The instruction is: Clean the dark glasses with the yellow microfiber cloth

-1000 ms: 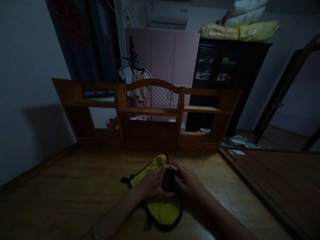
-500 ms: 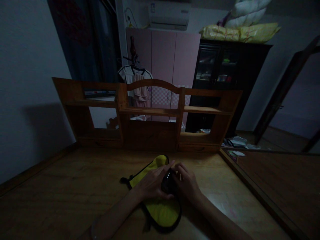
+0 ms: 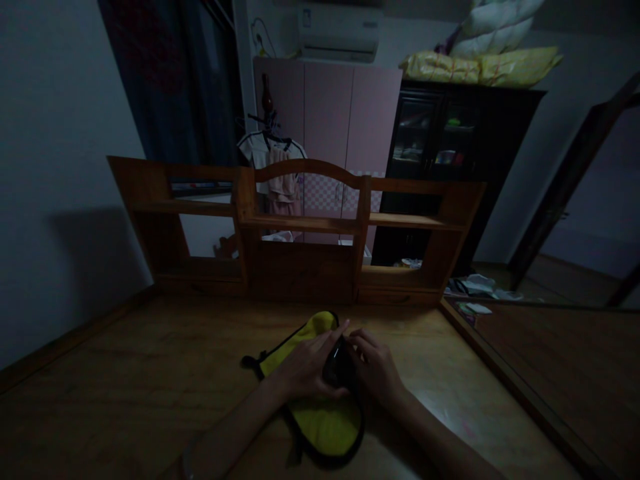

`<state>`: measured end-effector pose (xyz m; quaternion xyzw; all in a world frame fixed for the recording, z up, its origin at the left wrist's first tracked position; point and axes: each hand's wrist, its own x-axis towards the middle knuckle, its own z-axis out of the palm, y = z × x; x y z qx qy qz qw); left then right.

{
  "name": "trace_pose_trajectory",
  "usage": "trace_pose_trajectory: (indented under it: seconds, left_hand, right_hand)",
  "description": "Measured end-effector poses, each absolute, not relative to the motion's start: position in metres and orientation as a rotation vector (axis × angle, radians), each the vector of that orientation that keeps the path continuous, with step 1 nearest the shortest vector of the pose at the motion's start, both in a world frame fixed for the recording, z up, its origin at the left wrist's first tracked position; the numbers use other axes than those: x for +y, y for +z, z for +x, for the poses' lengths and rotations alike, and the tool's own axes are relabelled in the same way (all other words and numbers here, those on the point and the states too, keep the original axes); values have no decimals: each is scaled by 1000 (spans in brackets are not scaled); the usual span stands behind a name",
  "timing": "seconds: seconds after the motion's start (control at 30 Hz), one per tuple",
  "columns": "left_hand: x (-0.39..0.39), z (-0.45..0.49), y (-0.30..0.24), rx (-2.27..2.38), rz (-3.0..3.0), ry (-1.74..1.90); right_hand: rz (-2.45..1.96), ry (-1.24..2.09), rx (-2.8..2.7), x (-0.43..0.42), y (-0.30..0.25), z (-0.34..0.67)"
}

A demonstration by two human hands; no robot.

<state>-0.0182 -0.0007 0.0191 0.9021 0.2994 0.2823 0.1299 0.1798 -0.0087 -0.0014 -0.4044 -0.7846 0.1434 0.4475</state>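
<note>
A yellow pouch [image 3: 323, 417] with black trim lies on the wooden desk [image 3: 125, 387], near its front edge. My left hand [image 3: 305, 367] rests on the pouch with fingers curled round a small dark object [image 3: 336, 363]. My right hand [image 3: 376, 363] meets it from the right, fingertips pinched on the same dark object. The room is dim, and I cannot make out what the dark object is.
A wooden shelf unit [image 3: 300, 227] stands along the back of the desk. Beyond it are a pink wardrobe [image 3: 327, 120], hanging clothes [image 3: 273, 167] and a dark glass cabinet [image 3: 440, 147]. A white wall runs along the left; a raised wooden edge [image 3: 505, 380] borders the right.
My left fingers have stretched a little forward over the dark object and my right fingertips have shifted on it. The pouch has stayed in place.
</note>
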Motion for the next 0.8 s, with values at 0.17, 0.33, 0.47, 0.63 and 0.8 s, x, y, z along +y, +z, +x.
trace_pose_trajectory:
  seconds: [0.17, 0.33, 0.47, 0.63, 0.8]
  left_hand:
    - [0, -19, 19, 887, 2624, 804]
    - [0, -20, 19, 885, 2615, 817]
    - [1, -20, 19, 901, 2610, 795]
    - [1, -20, 19, 904, 2618, 789]
    - [0, -20, 19, 899, 2631, 786]
  right_hand:
    - [-913, 375, -1945, -4, -7, 182]
    - [-900, 398, -1921, -2, -5, 183]
    - [-998, 430, -1910, -5, 3, 182]
    - [-1041, 395, -1878, -8, 6, 183]
    - [-967, 409, -1891, -9, 4, 185]
